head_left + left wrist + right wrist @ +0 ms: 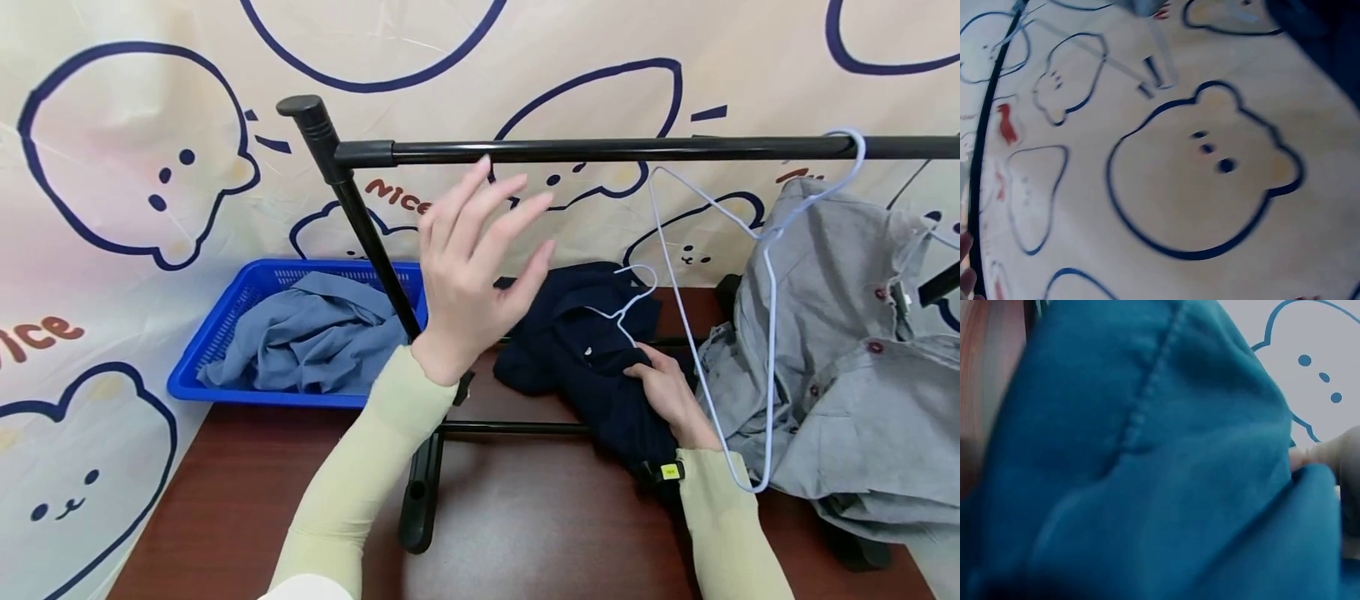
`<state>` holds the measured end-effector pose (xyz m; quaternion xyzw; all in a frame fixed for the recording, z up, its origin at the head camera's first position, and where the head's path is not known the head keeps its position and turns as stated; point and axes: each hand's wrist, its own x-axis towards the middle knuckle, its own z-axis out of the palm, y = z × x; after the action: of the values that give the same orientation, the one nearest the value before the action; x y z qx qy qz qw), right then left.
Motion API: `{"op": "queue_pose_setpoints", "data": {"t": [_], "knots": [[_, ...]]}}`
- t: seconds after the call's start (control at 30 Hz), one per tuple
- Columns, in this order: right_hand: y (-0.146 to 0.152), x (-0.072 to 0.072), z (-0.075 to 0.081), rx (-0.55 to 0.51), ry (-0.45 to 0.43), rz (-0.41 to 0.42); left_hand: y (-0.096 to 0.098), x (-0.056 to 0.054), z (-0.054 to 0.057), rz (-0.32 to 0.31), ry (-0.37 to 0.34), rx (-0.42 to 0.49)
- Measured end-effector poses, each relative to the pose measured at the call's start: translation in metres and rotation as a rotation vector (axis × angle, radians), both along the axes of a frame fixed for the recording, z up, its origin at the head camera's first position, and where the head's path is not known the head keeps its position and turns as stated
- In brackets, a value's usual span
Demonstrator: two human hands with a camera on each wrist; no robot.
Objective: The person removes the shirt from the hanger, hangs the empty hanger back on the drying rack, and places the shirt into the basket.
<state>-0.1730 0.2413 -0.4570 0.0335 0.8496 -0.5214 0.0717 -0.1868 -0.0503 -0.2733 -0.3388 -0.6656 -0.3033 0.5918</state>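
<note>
My left hand point(476, 271) is raised just below the black rail point(525, 152) of a clothes rack, its fingers loosely spread and nothing in them. Lower right, my right hand point(667, 396) grips a dark navy garment point(555, 342), thumb and fingers pinching its cloth. A white hanger point(621, 315) lies against this garment, its hook upward and its lower part hidden by the cloth. In the right wrist view the garment point(1147, 475) fills most of the picture, with a fingertip point(1300, 458) at its edge. Fingertips point(966, 275) of my left hand show at the left wrist view's edge.
A blue basket point(183, 387) holding a blue-grey garment point(315, 333) stands left of the rack post point(375, 242). An empty white hanger point(772, 333) hangs from the rail in front of a grey buttoned garment point(810, 275). Beneath is a brown tabletop point(525, 517).
</note>
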Motion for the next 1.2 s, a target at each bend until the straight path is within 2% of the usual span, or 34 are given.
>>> {"op": "queue_pose_setpoints", "data": {"t": [0.07,0.13,0.2,0.3,0.37,0.43,0.53,0.6,0.7,0.77,0.8,0.87,0.93,1.03,1.13,1.2], "knots": [[-0.002,0.001,0.001,-0.017,0.006,0.025,-0.004,-0.002,-0.021,-0.016,-0.083,-0.018],[-0.004,0.002,0.002,-0.029,0.014,0.046,-0.01,-0.006,-0.044,-0.04,-0.244,-0.049],[-0.005,0.004,0.004,-0.033,0.023,0.073,-0.018,-0.012,-0.066,-0.069,-0.488,-0.08],[-0.006,0.007,0.008,-0.055,0.038,0.135,-0.028,-0.019,-0.095,-0.083,-0.915,-0.114],[-0.006,0.011,0.012,-0.07,0.065,0.199,-0.034,-0.024,-0.109,-0.078,-1.14,-0.128],[-0.007,0.015,0.016,-0.084,0.103,0.272,-0.039,-0.028,-0.118,-0.077,-1.295,-0.147],[-0.007,0.022,0.024,-0.084,0.18,0.362,-0.045,-0.032,-0.127,-0.111,-1.426,-0.227],[-0.005,0.025,0.028,-0.072,0.234,0.403,-0.049,-0.03,-0.13,-0.172,-1.497,-0.334],[-0.002,0.03,0.035,-0.056,0.303,0.43,-0.053,-0.025,-0.132,-0.331,-1.576,-0.517],[0.0,0.032,0.037,-0.048,0.337,0.433,-0.054,-0.021,-0.133,-0.411,-1.583,-0.607],[0.001,0.033,0.038,-0.032,0.352,0.425,-0.053,-0.019,-0.134,-0.418,-1.573,-0.63],[0.001,0.035,0.039,0.0,0.364,0.396,-0.051,-0.014,-0.137,-0.389,-1.526,-0.641],[0.0,0.036,0.039,0.063,0.385,0.355,-0.048,-0.01,-0.14,-0.346,-1.497,-0.602],[-0.003,0.038,0.039,0.163,0.431,0.281,-0.044,0.001,-0.14,-0.282,-1.498,-0.526],[-0.005,0.04,0.041,0.23,0.482,0.223,-0.041,0.016,-0.132,-0.212,-1.482,-0.471],[-0.006,0.041,0.043,0.252,0.515,0.194,-0.039,0.027,-0.124,-0.143,-1.436,-0.453]]}}
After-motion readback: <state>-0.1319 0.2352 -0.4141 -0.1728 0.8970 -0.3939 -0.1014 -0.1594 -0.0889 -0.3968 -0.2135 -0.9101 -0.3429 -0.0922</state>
